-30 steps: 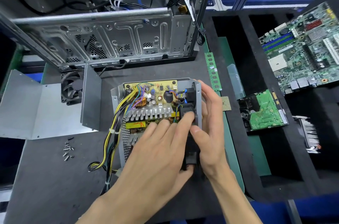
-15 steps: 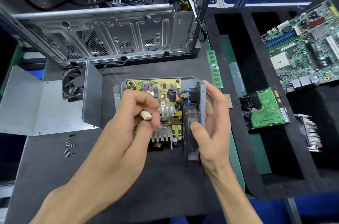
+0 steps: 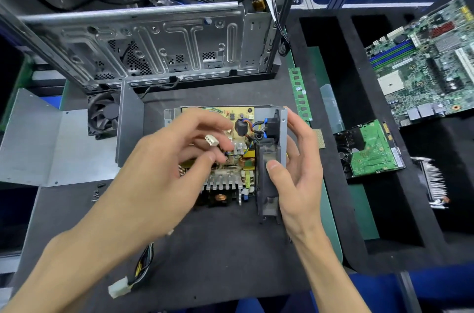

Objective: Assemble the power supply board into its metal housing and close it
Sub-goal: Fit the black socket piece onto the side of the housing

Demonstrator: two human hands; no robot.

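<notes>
Board (image 3: 232, 156) already down in the open metal housing (image 3: 283, 130) on the mat. Left hand (image 3: 164, 171) pinching a small white connector (image 3: 211, 140), right hand (image 3: 295, 169) clamping the fan (image 3: 266, 179) to the side wall. Easy to trap fan leads under heatsinks, or plug in crooked.

Electronics workshop: motherboard (image 3: 423, 66), foam trays (image 3: 331, 133)

Left hand (image 3: 164, 171): raised mid-scene, forearm entering from near left; fingers curled, apparently pinching something small, though motion blurred the fingertips.
Right hand (image 3: 295, 169): upright to its right, palm facing left, thumb (image 3: 273, 167) pressing, fingers extended far side.
</notes>
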